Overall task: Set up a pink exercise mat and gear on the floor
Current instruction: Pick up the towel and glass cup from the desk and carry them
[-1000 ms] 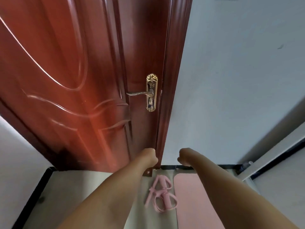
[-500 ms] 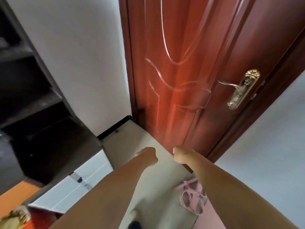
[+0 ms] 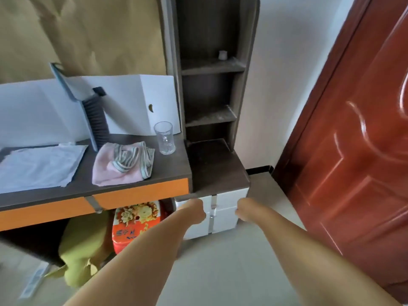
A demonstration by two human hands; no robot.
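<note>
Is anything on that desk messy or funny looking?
A bit. A brush leans tilted against the white box instead of lying flat, and a pink cloth sits crumpled with a striped one heaped on top. The glass stands upright and looks empty. Nothing looks spilled.

We can read no text here. The red floral-printed tin box [image 3: 136, 226] under the dark wooden desk [image 3: 154, 173] bears pale blue characters on its front (too blurred for us to make out).
</note>
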